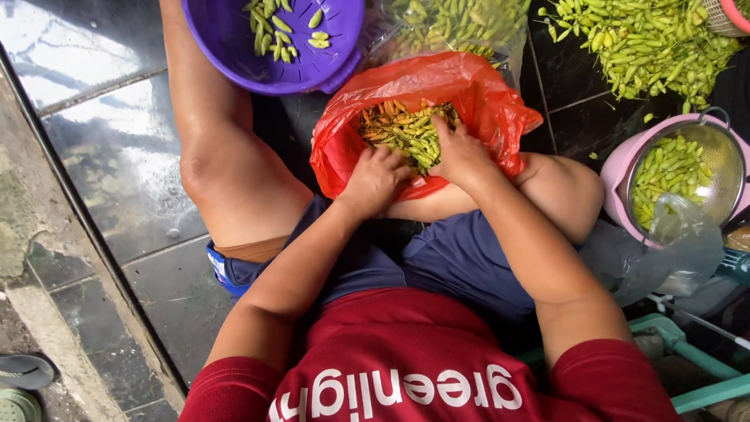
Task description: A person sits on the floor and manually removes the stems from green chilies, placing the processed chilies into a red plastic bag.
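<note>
Here, left hand (376,178) and right hand (459,152) both buried in chillies (402,129) inside red plastic bag (461,86), fingers curled; actual grasp hidden, cannot tell. Purple colander (234,47) beyond left hand.

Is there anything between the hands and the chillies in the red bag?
Nothing visible. The left hand and right hand are both already inside the open mouth of the red plastic bag, resting directly on the green and orange chillies. The bag's rim is folded back around them, not over them.
</note>
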